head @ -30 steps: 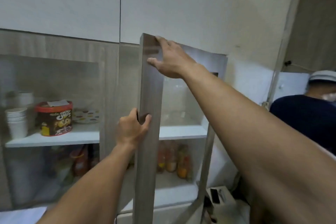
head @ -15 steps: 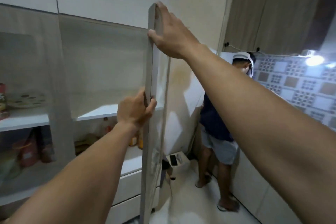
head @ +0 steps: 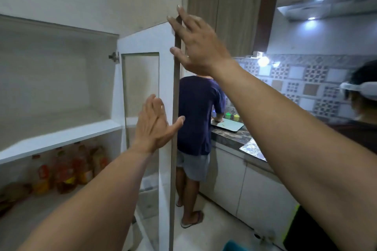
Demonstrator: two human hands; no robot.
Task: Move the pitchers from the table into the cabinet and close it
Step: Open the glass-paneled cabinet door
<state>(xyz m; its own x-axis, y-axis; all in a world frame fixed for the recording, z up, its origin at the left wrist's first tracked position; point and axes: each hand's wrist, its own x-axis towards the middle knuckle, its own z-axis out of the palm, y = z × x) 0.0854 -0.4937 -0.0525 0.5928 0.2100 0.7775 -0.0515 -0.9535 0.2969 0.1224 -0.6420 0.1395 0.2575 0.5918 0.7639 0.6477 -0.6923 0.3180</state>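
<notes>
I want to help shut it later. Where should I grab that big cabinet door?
Probably by its free vertical edge, the brown strip farthest from the hinge. Come from the open front side, fingers wrapped round the edge. The cabinet door is tall and shows no handle; both open hands, left and right, are at that edge.

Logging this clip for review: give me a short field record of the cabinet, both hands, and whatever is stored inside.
cabinet door: swung wide open, glass panel
left hand: open, fingers spread, at the door's edge
right hand: open, at the door's top corner
upper shelf: nothing visible on it
lower shelf: bottles
pitchers: none in view
</notes>
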